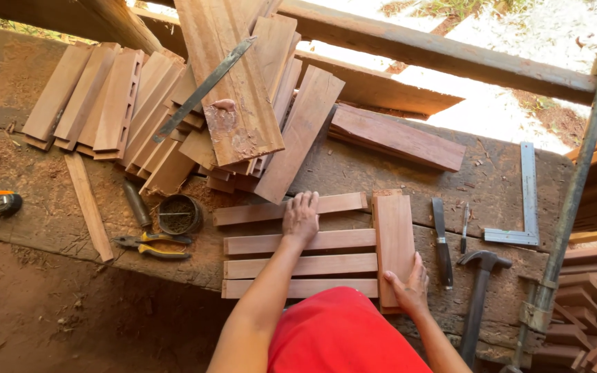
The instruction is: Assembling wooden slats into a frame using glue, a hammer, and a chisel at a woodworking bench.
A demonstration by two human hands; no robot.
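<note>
**Both hands flat on wooden slats at the near bench edge**

The left hand (301,215) lies palm down, fingers spread wide, on the top slat (333,204) of four horizontal slats. It grips nothing. The right hand (408,287) rests open on the lower end of the upright board (394,242), which stands crosswise against the right ends of the slats and touches them. The lower three slats (298,266) lie parallel, with narrow gaps between them, close to the near edge of the workbench (492,179).

Left of the slats stand a small round tin (179,214), pliers with yellow handles (152,246) and a tape measure (3,202), the last well apart. Right of the board lie a chisel (442,243), a hammer (479,290) and a steel square (524,207). No labels or signs can be made out.

Behind the slats a loose stack of boards (174,110) covers the far left of the bench, with a long metal file (205,88) on top. A single plank (396,137) lies to its right. Bare bench surface shows between the board and the square. A metal pipe (575,186) runs along the right edge, and the ground lies below the near edge.
</note>
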